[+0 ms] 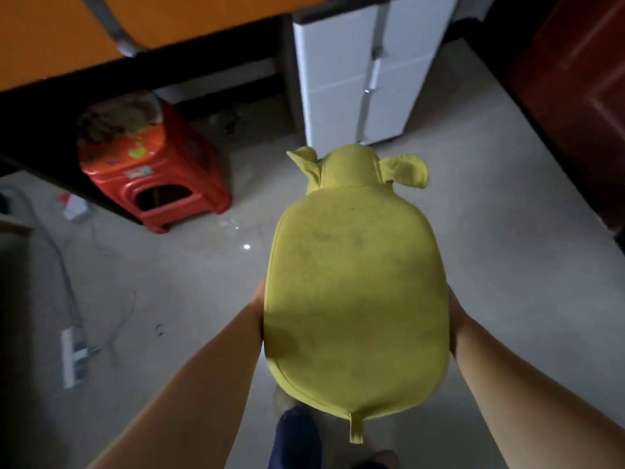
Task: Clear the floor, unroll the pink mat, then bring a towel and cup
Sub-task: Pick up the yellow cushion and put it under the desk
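One yellow cushion [355, 292], soft, oval and cloth-covered with two floppy ears at its far end and one small tab at the near end, is held above the floor between the left hand [258, 309] and the right hand [455, 316], each pressed to a side edge; the fingers are hidden beneath it. Pale glossy floor tile [490, 231] lies open beyond the right hand. Beyond the left hand stands one red plastic stool [159, 177] under a dark-edged orange table [50, 38]; one white cabinet [358, 76] stands ahead.
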Tool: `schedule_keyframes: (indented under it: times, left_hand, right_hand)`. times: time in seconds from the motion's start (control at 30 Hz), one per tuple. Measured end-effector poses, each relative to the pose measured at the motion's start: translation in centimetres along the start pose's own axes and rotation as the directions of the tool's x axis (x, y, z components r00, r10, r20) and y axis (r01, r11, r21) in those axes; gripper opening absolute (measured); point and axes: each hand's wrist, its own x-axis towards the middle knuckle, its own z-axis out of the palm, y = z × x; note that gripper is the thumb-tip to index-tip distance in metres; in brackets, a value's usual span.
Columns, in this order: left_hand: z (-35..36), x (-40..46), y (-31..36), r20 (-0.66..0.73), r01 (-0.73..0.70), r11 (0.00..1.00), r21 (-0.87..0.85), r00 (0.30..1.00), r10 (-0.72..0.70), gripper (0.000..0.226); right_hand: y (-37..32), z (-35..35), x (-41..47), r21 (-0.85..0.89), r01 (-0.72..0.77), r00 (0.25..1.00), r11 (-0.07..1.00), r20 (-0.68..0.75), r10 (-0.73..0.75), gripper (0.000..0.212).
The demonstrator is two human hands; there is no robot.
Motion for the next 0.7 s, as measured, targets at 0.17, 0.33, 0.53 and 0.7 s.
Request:
schedule_keyframes:
  times: [0.17,0.33,0.53,0.7]
  left_hand:
    - [-8.4,1.8,2.3,-0.046,-0.008,0.991,-0.131,0.999,0.002,0.021]
    - [-12.4,6.2,5.1,-0.142,-0.061,0.996,-0.065,0.988,0.052,0.017]
    - [-13.2,15.3,10.5,-0.245,-0.051,0.999,0.0,0.968,0.05,0.008]
    - [-14.6,24.5,13.7,-0.244,-0.122,0.992,0.012,0.962,0.121,0.013]
  right_hand:
    - [-0.9,9.6,3.2,-0.143,-0.052,0.98,0.988,0.181,0.078,0.049]
    - [-2.3,15.7,8.4,-0.206,-0.054,0.976,0.977,0.194,0.095,0.048]
    - [-5.5,20.9,18.9,-0.3,-0.067,0.969,0.952,0.21,0.134,0.061]
    - [-7.8,25.8,28.9,-0.311,0.016,0.964,0.95,0.257,0.067,0.056]
